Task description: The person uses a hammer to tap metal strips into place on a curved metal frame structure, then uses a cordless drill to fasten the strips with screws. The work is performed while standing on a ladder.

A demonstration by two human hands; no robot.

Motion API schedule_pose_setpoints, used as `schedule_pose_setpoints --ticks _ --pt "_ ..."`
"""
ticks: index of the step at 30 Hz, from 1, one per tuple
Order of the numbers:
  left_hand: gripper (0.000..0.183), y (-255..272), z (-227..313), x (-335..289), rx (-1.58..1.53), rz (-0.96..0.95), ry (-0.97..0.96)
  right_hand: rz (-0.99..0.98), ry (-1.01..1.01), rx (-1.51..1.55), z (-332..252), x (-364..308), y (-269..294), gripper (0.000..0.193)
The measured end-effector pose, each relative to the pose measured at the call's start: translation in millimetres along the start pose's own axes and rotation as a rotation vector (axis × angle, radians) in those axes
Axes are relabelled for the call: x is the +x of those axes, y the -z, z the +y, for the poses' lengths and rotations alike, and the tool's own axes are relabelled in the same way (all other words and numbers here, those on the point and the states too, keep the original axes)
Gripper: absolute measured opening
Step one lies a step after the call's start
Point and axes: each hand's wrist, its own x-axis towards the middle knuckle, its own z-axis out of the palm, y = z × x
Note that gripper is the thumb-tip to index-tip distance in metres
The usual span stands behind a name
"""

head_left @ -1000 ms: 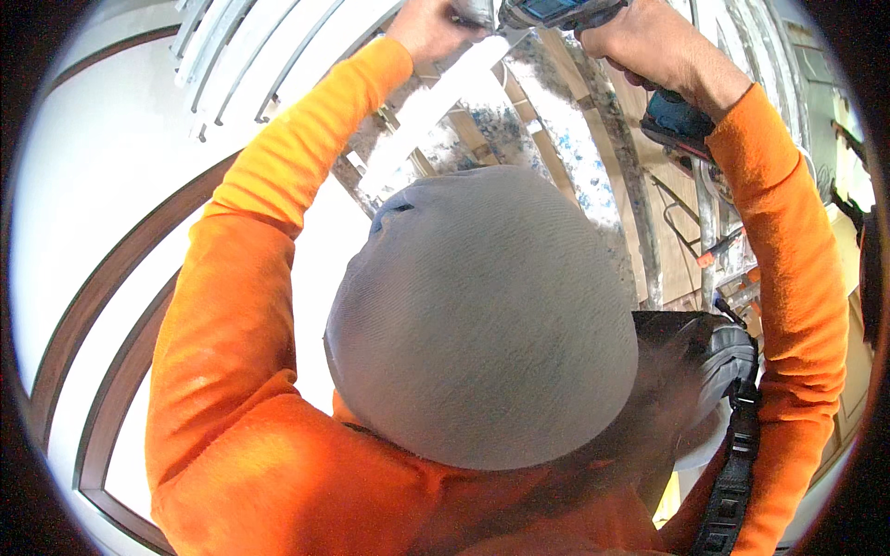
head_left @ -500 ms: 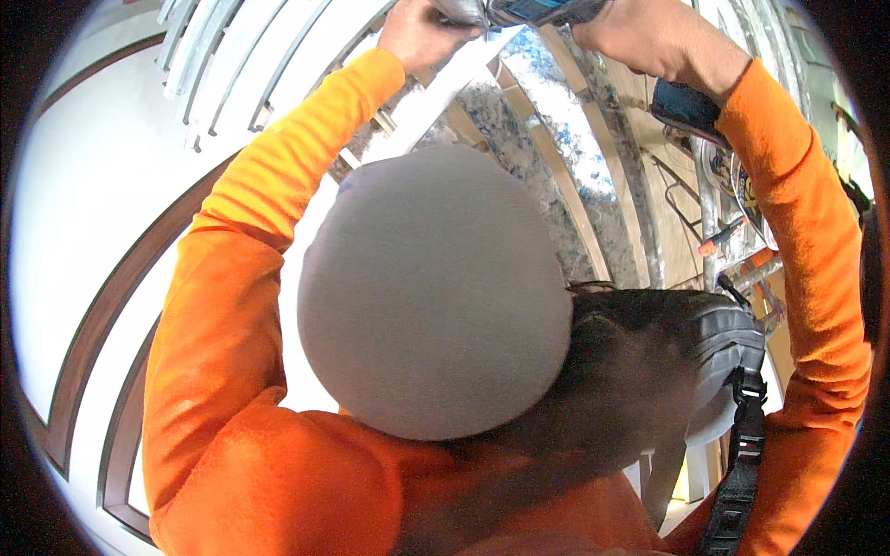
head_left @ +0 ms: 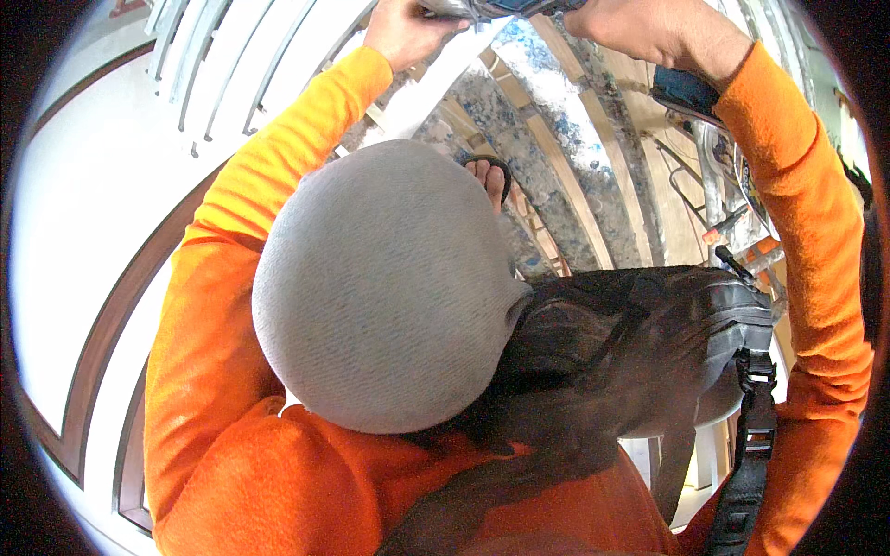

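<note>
Both my arms, in orange sleeves, reach up to the top edge of the view. My right hand [head_left: 654,35] is closed round a cordless power tool [head_left: 524,7] with a dark blue body, partly cut off by the top edge. Its dark battery block [head_left: 684,91] shows below my right wrist. My left hand [head_left: 406,35] is closed on the tool's grey front end, its fingertips partly hidden. What the tool touches lies outside the view. Between my arms is a large rounded shape in grey cloth [head_left: 385,287].
A black bag [head_left: 640,324] with a buckled strap [head_left: 756,417] hangs beside the grey shape. Below are wooden strips and a paint-spotted floor [head_left: 575,139], with a sandalled foot [head_left: 496,181]. White slats [head_left: 222,65] and a brown-trimmed white wall [head_left: 102,204] stand left; tools with orange parts [head_left: 728,227] lie right.
The grey shape has shifted left, and the sandalled foot has come into view beyond it. My hands and the tool have moved slightly up, still gripped.
</note>
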Motion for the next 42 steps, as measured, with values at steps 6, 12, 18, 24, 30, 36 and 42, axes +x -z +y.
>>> schedule_pose_setpoints --ticks 6,12,18,24,30,36,42 --pt "0.026 -1 -4 1 -0.055 -0.002 0.004 0.164 -0.007 -0.073 2 0 -11 0.014" --pt "0.029 4 -3 2 0.071 -0.027 -0.026 0.163 -0.018 -0.102 0 0 -10 0.015" --pt "0.029 4 -2 2 0.063 -0.022 0.017 0.193 -0.008 -0.110 1 -1 -15 0.015" --pt "0.028 3 -2 6 0.050 -0.032 -0.092 0.210 -0.018 -0.105 5 -4 -13 0.016" --pt "0.026 6 -7 7 0.081 -0.056 -0.090 0.225 -0.003 -0.108 5 -4 -14 0.017" --pt "0.026 6 -1 6 0.040 -0.049 -0.069 0.230 0.005 -0.111 5 -5 -16 0.018" --pt "0.028 8 -5 4 0.076 -0.077 0.035 0.200 -0.038 -0.096 1 -8 -17 0.019"
